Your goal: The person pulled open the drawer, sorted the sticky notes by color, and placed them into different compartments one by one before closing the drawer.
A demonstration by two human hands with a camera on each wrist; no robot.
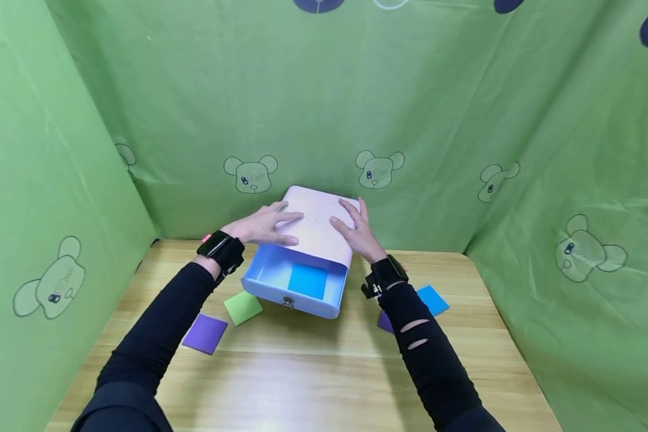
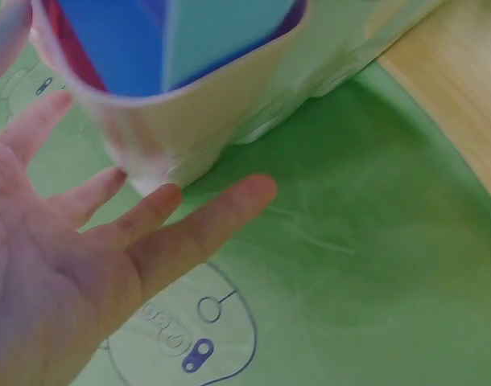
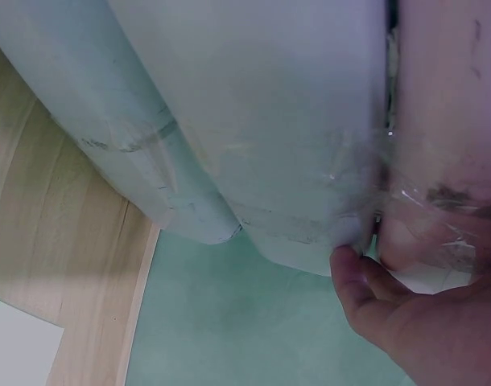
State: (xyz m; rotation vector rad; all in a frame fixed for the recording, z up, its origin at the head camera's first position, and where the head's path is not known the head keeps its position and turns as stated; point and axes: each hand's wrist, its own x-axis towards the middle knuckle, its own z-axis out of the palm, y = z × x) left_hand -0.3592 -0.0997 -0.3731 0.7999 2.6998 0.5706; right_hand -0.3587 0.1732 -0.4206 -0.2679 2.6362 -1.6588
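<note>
The left hand [image 1: 267, 228] and right hand [image 1: 362, 234] rested spread, ungrasping fingers on the box [image 1: 320, 217]; uneven pressure risked jamming the drawer [image 1: 313, 306] jutting from its near side.

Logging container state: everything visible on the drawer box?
The drawer box looks plastic: a pale pink shell and a light-blue drawer, partly open toward the person. A metal-looking fitting marks its front; a blue square lies inside. The box sits angled at the table's far side, clear tape across it. The right hand touches the shell; the left hand lies over it.
</note>
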